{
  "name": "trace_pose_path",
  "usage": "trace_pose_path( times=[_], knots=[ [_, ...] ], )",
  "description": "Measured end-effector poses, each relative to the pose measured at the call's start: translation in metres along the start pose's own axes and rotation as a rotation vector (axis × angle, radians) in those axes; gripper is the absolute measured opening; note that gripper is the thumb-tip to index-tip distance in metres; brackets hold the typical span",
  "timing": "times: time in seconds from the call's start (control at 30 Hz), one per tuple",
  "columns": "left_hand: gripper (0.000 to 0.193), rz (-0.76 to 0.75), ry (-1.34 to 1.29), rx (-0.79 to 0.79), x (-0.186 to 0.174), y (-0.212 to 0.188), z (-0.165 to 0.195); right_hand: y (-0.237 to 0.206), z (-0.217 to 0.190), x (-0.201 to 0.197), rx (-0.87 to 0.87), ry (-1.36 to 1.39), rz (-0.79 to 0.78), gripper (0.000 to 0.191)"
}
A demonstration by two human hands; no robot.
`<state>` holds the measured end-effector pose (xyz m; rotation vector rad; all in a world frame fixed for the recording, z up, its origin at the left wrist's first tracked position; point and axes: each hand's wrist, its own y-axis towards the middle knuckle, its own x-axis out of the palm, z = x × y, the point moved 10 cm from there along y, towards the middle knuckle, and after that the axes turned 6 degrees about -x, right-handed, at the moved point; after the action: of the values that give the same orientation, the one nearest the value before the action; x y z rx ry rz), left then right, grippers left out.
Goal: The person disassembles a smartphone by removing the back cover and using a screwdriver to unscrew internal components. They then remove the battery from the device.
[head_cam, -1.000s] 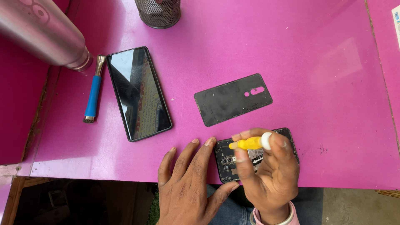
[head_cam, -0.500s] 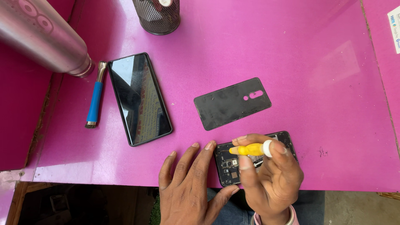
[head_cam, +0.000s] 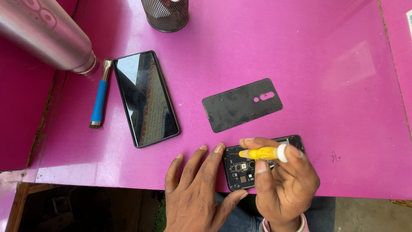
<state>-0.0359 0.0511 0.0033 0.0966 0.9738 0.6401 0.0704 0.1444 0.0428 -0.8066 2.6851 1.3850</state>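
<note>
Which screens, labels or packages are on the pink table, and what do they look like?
Phone screen: left of middle, face up; a long dark rectangle with a black rim, glossy, showing only reflections.
Printed paper: at the far right edge, mostly cut off; white with some blue.
No packages show; the opened phone under the hands shows its insides, not a screen.

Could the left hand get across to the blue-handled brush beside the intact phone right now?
Probably yes. The left hand lies flat, holding nothing, bracing the opened phone. Bare pink table runs toward the blue-handled brush; only the intact phone lies partly between.
</note>
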Motion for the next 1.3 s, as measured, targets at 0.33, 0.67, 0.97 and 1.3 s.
trace_pose_path(
  times=[0.33, 0.67, 0.97, 1.3],
  knots=[
    [0.091, -0.005, 0.017, 0.008, 0.000, 0.000, 0.000, -0.003, 0.004, 0.000, 0.013, -0.071, 0.014, 0.080],
    [0.090, 0.003, 0.012, -0.004, 0.001, -0.001, -0.001, 0.005, 0.003, 0.003, 0.052, -0.002, 0.017, 0.077],
    [0.091, 0.008, -0.009, 0.008, 0.000, -0.001, -0.001, 0.000, 0.000, 0.002, 0.030, -0.042, 0.034, 0.077],
    [0.090, 0.020, -0.011, 0.009, 0.001, -0.003, -0.001, -0.003, -0.003, -0.001, -0.017, 0.059, 0.047, 0.074]
  ],
)
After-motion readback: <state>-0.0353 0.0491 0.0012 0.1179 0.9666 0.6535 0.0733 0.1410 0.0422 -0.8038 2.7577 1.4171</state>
